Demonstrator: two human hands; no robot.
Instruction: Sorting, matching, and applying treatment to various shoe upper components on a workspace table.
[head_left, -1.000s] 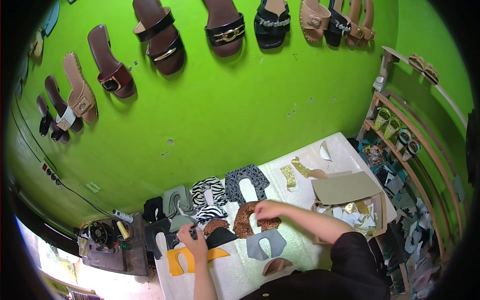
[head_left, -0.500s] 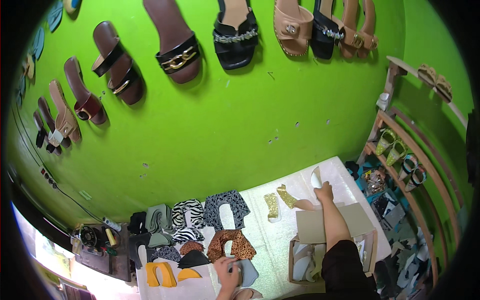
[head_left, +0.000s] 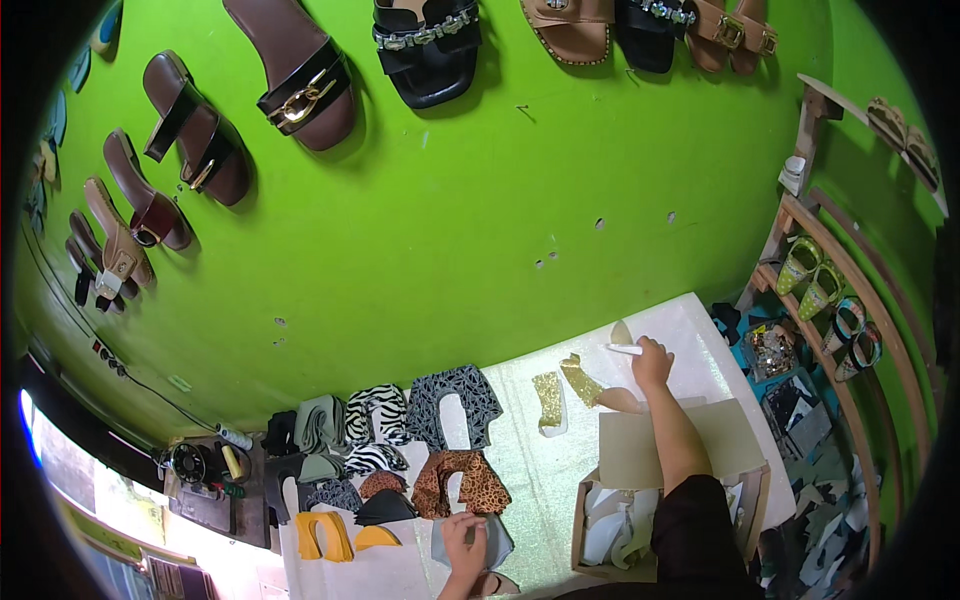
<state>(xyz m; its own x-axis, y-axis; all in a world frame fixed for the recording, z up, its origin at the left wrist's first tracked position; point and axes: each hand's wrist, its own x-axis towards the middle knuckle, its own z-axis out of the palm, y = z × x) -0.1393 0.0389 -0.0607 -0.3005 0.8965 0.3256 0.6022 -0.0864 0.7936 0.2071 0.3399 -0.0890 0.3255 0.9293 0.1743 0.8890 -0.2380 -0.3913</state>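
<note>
My right hand [head_left: 652, 364] reaches to the far right part of the white-covered table and is closed on a thin white cut piece [head_left: 626, 349], seen nearly edge-on. A beige cut piece [head_left: 620, 331] lies just beyond it. Gold glitter pieces [head_left: 549, 400] and a pinkish-tan piece [head_left: 621, 400] rest to the left of that forearm. At the near edge, my left hand [head_left: 464, 546] hovers over or rests on grey-blue cut pieces [head_left: 496, 543], its fingers loosely bent and apart, with nothing visible in them. Whether it touches them I cannot tell.
An open cardboard box [head_left: 580, 520] of cut pieces stands under my right forearm. Stacked leopard-print [head_left: 461, 484], zebra-print [head_left: 377, 414] and yellow pieces [head_left: 323, 537] lie at left. Sandals [head_left: 427, 52] hang on the green wall; a wooden rack [head_left: 845, 275] stands right.
The white piece in my right hand has tipped from upright to nearly flat. My left hand stays by the grey-blue pieces. The whole view has shifted slightly.
</note>
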